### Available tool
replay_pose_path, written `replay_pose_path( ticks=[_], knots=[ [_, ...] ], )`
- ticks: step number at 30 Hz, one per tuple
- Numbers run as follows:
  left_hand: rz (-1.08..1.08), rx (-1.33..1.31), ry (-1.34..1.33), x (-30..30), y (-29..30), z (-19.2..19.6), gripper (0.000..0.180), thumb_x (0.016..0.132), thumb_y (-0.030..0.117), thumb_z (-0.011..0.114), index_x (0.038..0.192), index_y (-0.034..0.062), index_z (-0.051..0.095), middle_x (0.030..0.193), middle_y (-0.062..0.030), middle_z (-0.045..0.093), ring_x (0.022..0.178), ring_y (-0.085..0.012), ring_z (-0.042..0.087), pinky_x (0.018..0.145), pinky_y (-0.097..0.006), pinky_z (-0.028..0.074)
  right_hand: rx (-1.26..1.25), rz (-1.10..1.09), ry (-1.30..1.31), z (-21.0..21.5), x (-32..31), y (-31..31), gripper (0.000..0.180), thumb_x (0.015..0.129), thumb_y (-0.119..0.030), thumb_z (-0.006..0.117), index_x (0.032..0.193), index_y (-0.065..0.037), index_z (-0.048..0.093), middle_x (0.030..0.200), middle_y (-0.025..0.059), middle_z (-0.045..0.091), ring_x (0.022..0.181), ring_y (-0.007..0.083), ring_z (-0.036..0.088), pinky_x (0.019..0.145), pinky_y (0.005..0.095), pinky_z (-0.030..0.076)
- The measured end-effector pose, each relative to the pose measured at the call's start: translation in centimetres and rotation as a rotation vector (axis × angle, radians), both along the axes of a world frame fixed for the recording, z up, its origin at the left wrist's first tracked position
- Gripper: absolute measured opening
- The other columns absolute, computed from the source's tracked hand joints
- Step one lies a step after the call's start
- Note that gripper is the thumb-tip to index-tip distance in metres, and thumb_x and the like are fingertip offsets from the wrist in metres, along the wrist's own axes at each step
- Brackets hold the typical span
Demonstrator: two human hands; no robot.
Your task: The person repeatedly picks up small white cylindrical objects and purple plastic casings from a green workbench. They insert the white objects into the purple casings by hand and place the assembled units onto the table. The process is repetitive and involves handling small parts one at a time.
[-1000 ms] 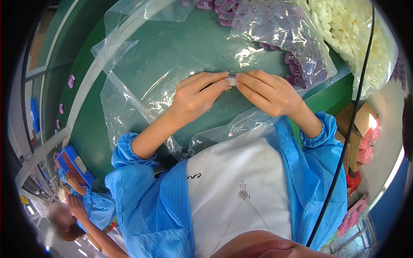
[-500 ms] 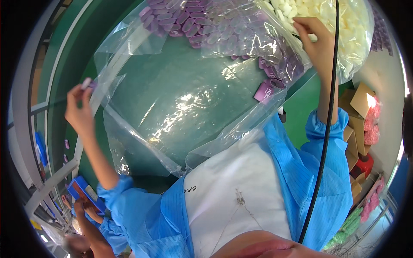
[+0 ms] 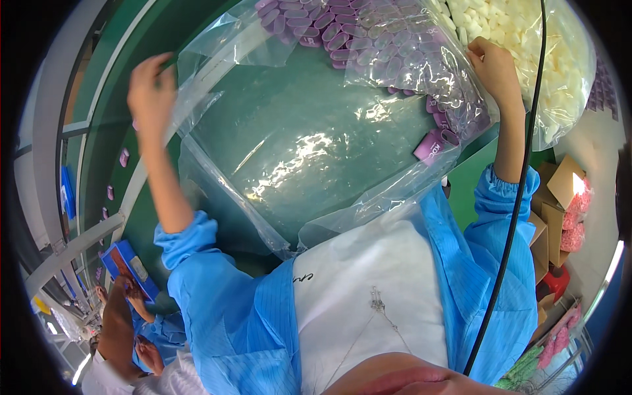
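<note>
My left hand (image 3: 153, 95) is raised over the green conveyor belt at the left, slightly blurred. Its fingers are bent but apart, and no object shows between them. A small purple piece (image 3: 124, 157) lies on the belt below its wrist. My right hand (image 3: 495, 71) is at the edge of a clear bag of cream-white pieces (image 3: 550, 59), thumb and forefinger closed together. Whatever they may pinch is hidden. Beside this hand, many hollow oval purple shells (image 3: 388, 39) lie partly under clear plastic film (image 3: 421, 66). One purple shell (image 3: 431, 146) lies on its side nearer me.
Clear plastic sheeting (image 3: 224, 191) covers the green work surface (image 3: 296, 112). A black cable (image 3: 507, 237) hangs down in front of my right side. Open cardboard boxes (image 3: 552, 210) stand at right. At lower left, another person's arm (image 3: 115, 322) reaches to a blue tray (image 3: 135, 266).
My left hand has moved up and farther away, and the purple piece it held is out of its fingers. My right hand's fingers have drawn closer together. The whole view has shifted slightly.
</note>
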State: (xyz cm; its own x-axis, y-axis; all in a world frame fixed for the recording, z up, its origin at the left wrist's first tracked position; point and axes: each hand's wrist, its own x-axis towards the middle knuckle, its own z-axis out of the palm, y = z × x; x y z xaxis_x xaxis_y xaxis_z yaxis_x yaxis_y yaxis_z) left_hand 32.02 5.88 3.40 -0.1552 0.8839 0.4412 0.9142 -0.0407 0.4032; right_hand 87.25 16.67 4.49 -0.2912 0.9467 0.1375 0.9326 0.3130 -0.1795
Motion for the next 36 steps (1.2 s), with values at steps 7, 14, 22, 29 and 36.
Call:
replay_pose_path(
  ticks=[7, 14, 22, 29, 36],
  knots=[
    [-0.368, 0.085, -0.234, 21.2, 0.7, -3.0, 0.031, 0.076, 0.014, 0.085, 0.103, 0.0076, 0.072, 0.101, -0.0054, 0.067, 0.086, -0.0222, 0.067, 0.071, -0.032, 0.054, 0.148, -0.092, 0.099, 0.4, -0.1, -0.7, 0.020, 0.083, -0.016, 0.068, 0.098, -0.003, 0.070, 0.091, 0.0153, 0.073, 0.083, 0.0325, 0.070, 0.076, 0.0418, 0.054],
    [-0.353, 0.150, -0.249, 20.5, -2.8, -2.0, 0.032, 0.069, 0.005, 0.087, 0.099, 0.0052, 0.075, 0.105, -0.0083, 0.070, 0.090, -0.0249, 0.069, 0.080, -0.033, 0.055, 0.087, 0.254, 0.730, 2.3, -8.8, -10.5, 0.021, 0.080, 0.004, 0.072, 0.100, -0.004, 0.072, 0.096, 0.0096, 0.070, 0.087, 0.0238, 0.066, 0.074, 0.0321, 0.053],
    [-0.353, -0.042, -0.362, 20.6, -9.3, -1.0, 0.034, 0.067, 0.002, 0.086, 0.098, 0.0047, 0.075, 0.104, -0.0075, 0.071, 0.089, -0.0253, 0.066, 0.073, -0.035, 0.054, -0.050, 0.528, 0.809, -0.3, -13.6, -15.5, 0.027, 0.073, 0.006, 0.077, 0.098, 0.000, 0.069, 0.094, 0.0117, 0.064, 0.081, 0.0286, 0.062, 0.069, 0.0372, 0.051],
    [-0.371, 0.061, -0.385, 21.1, -9.8, -3.0, 0.044, 0.069, 0.001, 0.084, 0.110, 0.0117, 0.077, 0.103, -0.0038, 0.071, 0.084, -0.0195, 0.061, 0.066, -0.029, 0.052, 0.040, 0.704, 0.728, -0.7, -15.4, -14.9, 0.030, 0.067, 0.009, 0.075, 0.096, 0.003, 0.068, 0.094, 0.0128, 0.064, 0.081, 0.0296, 0.061, 0.069, 0.0373, 0.052],
    [-0.306, 0.041, -0.602, 22.2, -10.6, -3.9, 0.055, 0.071, -0.001, 0.083, 0.123, 0.0093, 0.071, 0.097, -0.0067, 0.074, 0.081, -0.0214, 0.070, 0.070, -0.031, 0.056, 0.079, 0.678, 0.632, -1.0, -15.9, -15.4, 0.029, 0.065, 0.010, 0.071, 0.094, 0.006, 0.068, 0.094, 0.0139, 0.063, 0.082, 0.0300, 0.060, 0.068, 0.0365, 0.052]
  ],
)
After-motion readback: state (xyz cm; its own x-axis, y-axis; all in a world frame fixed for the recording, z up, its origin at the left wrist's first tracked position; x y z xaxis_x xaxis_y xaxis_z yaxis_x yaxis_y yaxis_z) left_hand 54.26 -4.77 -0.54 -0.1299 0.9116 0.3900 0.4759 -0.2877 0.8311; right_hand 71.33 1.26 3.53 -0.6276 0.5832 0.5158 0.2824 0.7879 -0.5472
